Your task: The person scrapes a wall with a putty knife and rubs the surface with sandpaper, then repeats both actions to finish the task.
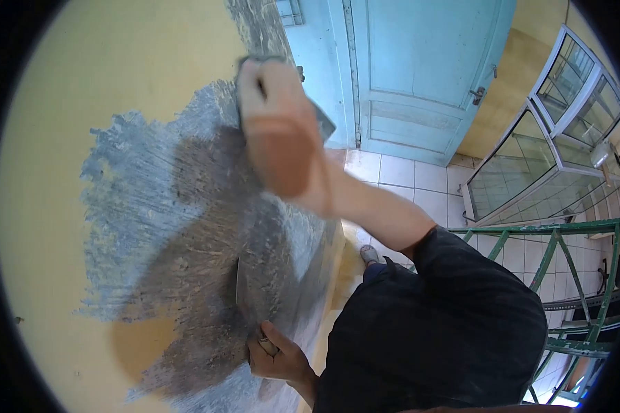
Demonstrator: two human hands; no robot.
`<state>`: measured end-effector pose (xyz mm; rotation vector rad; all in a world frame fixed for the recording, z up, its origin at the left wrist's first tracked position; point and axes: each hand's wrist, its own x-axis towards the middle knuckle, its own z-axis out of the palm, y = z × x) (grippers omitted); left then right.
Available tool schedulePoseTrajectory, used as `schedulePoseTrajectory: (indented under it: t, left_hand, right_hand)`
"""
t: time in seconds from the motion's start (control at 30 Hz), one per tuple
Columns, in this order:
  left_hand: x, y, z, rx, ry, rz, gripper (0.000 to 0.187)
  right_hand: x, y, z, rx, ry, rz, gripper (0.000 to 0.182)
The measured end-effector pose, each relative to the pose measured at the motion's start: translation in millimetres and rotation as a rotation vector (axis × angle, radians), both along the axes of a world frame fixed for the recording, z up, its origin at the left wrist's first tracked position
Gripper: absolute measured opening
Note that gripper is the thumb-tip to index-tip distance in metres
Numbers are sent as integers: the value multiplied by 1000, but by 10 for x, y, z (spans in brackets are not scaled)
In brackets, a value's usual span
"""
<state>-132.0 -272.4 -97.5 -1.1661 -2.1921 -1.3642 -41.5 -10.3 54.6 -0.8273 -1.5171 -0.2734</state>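
Note:
In the head view, my right hand is raised against the wall, blurred by motion. Its fingers are closed around a trowel, whose grey blade corner shows past the wrist. Lower down, my left hand grips the handle of a second flat blade, a trowel smeared with grey plaster. Much of that blade blends with the wall behind it. Rough grey plaster covers a broad ragged patch of the yellow wall, with ridged streaks. My arm's shadow falls across the patch.
A light blue door stands beyond the wall's end. Glazed white frames lean at the right. A green metal scaffold or ladder stands close behind me. White floor tiles lie far below, with a foot visible.

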Motion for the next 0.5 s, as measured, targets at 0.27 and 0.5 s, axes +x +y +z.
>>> schedulePoseTrajectory:
  t: [0.27, 0.5]
  left_hand:
    - [38, -21, 59, -15, -78, 21, 28]
    - [57, 8, 77, -4, -105, 36, 31]
  right_hand:
    - [165, 254, 75, 30, -160, -147, 32]
    - [128, 174, 29, -212, -76, 88, 35]
